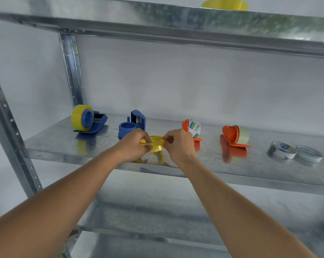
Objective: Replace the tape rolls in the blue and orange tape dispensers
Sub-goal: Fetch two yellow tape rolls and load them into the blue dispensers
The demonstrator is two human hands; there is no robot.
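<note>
Both my hands hold a yellow tape roll (155, 146) just above the front of the metal shelf (68, 144). My left hand (133, 144) grips its left side and my right hand (178, 144) pinches its right edge. Behind it lies a blue dispenser (131, 125) with a bare hub. At the far left stands another blue dispenser (88, 121) loaded with yellow tape. An orange dispenser (192, 129) behind my right hand carries a white printed core. A second orange dispenser (235, 135) holds a pale roll.
Two used cardboard cores (281, 150) (309, 154) lie at the right of the shelf. Another yellow roll (224, 4) sits on the shelf above. A steel upright (72, 71) stands at the back left, and a lower shelf (157, 211) lies beneath my arms.
</note>
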